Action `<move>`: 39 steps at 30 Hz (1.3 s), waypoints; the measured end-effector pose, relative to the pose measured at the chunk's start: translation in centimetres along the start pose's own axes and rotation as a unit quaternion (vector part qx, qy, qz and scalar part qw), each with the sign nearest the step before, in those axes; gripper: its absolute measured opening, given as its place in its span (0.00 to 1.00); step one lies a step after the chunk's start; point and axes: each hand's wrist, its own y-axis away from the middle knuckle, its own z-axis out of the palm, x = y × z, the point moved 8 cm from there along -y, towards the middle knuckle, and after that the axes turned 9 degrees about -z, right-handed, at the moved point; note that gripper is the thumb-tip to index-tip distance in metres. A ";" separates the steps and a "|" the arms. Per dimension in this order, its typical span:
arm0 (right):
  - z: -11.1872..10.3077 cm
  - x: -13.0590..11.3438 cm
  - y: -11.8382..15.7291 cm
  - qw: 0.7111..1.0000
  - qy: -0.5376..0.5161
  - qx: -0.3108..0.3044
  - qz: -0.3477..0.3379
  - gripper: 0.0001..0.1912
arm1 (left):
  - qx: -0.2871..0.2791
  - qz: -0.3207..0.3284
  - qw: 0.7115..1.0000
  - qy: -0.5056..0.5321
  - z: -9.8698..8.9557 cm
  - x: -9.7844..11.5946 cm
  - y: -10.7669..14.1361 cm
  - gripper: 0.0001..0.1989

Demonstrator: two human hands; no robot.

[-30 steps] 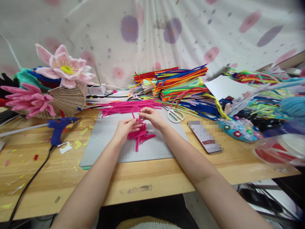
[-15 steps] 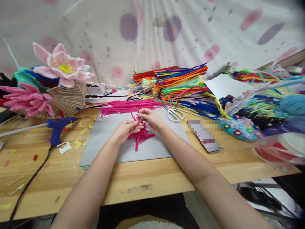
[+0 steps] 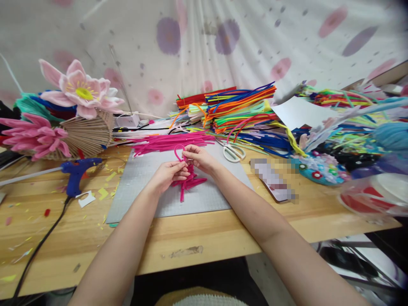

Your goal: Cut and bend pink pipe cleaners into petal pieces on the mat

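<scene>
Above a grey cutting mat (image 3: 137,191), my left hand (image 3: 168,175) and my right hand (image 3: 198,158) meet at a magenta pipe cleaner (image 3: 176,148) bent into a loop. Fingers of both hands are closed on it where its ends come together; the exact pinch is partly hidden. Just beneath my hands lies a small heap of bent magenta pipe cleaners (image 3: 194,182), some covered by my fingers. Behind them, along the mat's far edge, rests a bundle of straight magenta pipe cleaners (image 3: 172,142).
A blue glue gun (image 3: 76,172) with its cord lies left, near pipe-cleaner flowers (image 3: 81,91). White-handled scissors (image 3: 234,153) and a blurred-out phone (image 3: 274,182) are on the right. Colourful pipe-cleaner bundles (image 3: 242,106) line the back. A plastic tub (image 3: 376,195) stands far right.
The view has shifted very slightly. Both hands stay in almost the same place, still holding the looped pipe cleaner.
</scene>
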 end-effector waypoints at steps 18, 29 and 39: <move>-1.4 0.9 -0.1 0.994 -0.071 0.043 0.066 0.12 | -0.093 -0.008 0.995 -0.022 2.1 -0.6 0.6 0.06; -2.0 1.2 -0.4 0.988 -0.087 0.092 0.085 0.08 | -0.068 0.013 0.996 -0.056 1.7 -0.3 0.6 0.05; -2.3 1.2 -0.6 0.988 -0.117 0.065 0.072 0.07 | -0.078 -0.012 0.996 0.036 1.4 -0.3 0.2 0.05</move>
